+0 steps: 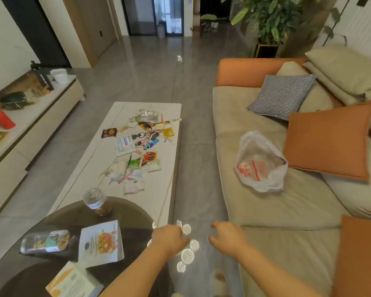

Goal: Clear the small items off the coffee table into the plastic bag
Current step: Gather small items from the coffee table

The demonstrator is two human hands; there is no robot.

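- Both my hands hung low and empty, fingers loosely curled — left hand (pixel 169 237) nearest the table, right hand (pixel 227 236) nearest the sofa.
- The small items (pixel 137 146) lay ahead-left, strewn lengthwise along the coffee table (pixel 159 200).
- The plastic bag (pixel 261 163) sat ahead-right — mouth open.

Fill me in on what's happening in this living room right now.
A person is standing at the near end of the coffee table, about to tidy it. Both hands are held out low and hold nothing: the left hand and the right hand, fingers loosely curled. A scatter of small items lies untouched on the tabletop. The plastic bag sits open on the sofa, beside an orange cushion. Nothing has visibly gone in yet.
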